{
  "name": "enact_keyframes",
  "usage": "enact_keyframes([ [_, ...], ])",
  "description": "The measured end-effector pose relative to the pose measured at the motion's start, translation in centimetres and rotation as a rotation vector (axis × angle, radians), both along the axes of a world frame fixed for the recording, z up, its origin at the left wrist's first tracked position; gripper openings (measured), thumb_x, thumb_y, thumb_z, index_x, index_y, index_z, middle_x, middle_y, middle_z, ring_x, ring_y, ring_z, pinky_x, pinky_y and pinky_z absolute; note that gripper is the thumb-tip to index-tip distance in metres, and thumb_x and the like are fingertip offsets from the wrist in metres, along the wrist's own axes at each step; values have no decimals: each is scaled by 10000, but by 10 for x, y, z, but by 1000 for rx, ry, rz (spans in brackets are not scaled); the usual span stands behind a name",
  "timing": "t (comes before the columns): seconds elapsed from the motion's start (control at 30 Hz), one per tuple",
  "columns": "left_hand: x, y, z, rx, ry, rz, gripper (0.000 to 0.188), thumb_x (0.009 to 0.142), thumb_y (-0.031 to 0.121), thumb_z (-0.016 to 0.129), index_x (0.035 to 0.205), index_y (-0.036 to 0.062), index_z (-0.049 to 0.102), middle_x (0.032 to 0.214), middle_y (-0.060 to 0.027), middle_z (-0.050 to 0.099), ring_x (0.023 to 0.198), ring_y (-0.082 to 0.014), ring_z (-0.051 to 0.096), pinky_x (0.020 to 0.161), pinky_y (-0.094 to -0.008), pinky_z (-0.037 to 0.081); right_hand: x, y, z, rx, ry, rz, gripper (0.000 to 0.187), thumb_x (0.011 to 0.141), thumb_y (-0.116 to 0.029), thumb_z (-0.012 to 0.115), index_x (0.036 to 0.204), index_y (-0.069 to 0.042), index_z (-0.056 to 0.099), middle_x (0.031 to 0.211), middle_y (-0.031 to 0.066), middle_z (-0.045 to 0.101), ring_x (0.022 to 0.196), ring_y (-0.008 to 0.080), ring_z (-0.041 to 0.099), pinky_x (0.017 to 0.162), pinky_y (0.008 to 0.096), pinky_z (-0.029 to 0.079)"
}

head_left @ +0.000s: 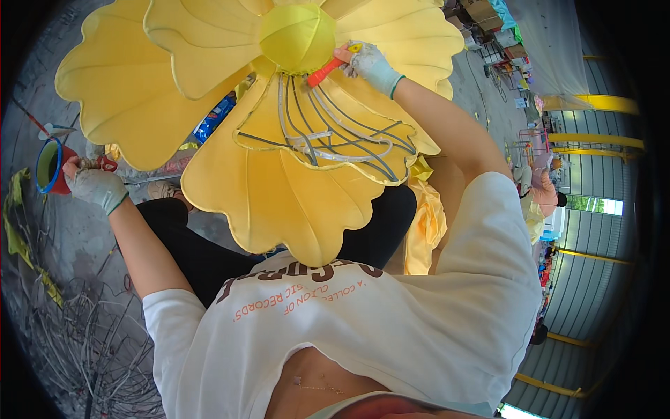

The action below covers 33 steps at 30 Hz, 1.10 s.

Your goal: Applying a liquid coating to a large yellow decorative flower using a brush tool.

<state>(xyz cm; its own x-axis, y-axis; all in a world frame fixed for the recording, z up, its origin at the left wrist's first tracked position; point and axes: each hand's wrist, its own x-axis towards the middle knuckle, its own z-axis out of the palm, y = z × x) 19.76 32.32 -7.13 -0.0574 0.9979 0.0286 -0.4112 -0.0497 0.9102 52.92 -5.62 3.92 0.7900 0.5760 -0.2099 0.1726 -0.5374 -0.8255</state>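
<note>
A big yellow fabric flower [293, 202] with scalloped, wire-edged petals fills the space before me. At its middle sits a round greenish-yellow ball [297, 38]. My right hand [370, 66], in a white glove, grips a red paintbrush [325, 72], its bristles close to the ball's lower edge. Below the brush, one petal's curled underside shows grey and clear strips [321, 136]. Out to the left, my gloved left hand [96, 187] is closed on the side of a small red pot [59, 180] with a blue rim. Its contents are too dark to make out.
Red-handled scissors [106, 163] appear just beyond my left hand. Tangled wires [84, 342] cover the floor at lower left. A blue packet [215, 119] lies behind the petals. Yellow cloth [424, 223] hangs by my right side. Another person [546, 192] is far off at right.
</note>
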Motion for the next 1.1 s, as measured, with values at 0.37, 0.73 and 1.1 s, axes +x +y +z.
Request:
enact_keyframes([
  [0.37,-5,1,2,29,-69,10,272,909,307,439,759,95,522,628,-12,447,528,-137,400,503,-251,353,-72,-39,73,-145,-218,572,140,829,-90,629,944,-13,653,816,63,588,665,130,493,607,219,387],
  [0.73,0,-5,-3,46,5,-29,288,912,317,438,757,90,524,691,-20,480,617,-135,438,571,-245,380,-73,-72,86,251,619,-212,184,870,-149,560,743,-17,583,560,55,523,388,95,375,354,208,294],
  [1.1,8,-20,20,25,-35,-18,265,890,274,409,748,78,517,692,-33,483,598,-140,434,559,-238,379,-58,-75,64,327,267,-88,188,872,-179,564,787,-15,601,583,48,514,438,96,408,397,194,314],
])
